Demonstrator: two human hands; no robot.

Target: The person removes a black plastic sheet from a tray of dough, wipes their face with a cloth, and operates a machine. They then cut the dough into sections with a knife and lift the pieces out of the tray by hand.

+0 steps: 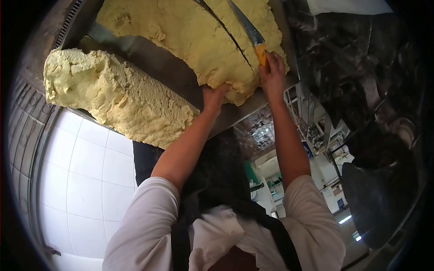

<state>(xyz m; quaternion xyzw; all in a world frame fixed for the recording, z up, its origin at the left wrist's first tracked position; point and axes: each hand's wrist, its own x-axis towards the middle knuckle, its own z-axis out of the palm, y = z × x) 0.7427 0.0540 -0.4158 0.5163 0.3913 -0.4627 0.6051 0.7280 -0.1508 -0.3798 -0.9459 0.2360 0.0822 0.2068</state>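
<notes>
A broad slab of yellow dough (pixel 181 27) lies on a dark metal table (pixel 167 67), with a long dark cut line through its right part. My right hand (pixel 273 76) is closed around the orange handle of a knife (pixel 249 28), whose blade points up and left over the dough, right of the cut. At the slab's lower edge, my left hand (pixel 214 97) touches the dough, its fingers partly hidden by it. A thick, rough roll of dough (pixel 131 99) rests on the table's left side, apart from the slab.
White wall tiles (pixel 81 167) are at the lower left, beside a metal grille (pixel 27 131). Dark, shiny wrapped material (pixel 339 58) stands to the right of the table. Shelves with small items (pixel 275 185) show behind the right arm.
</notes>
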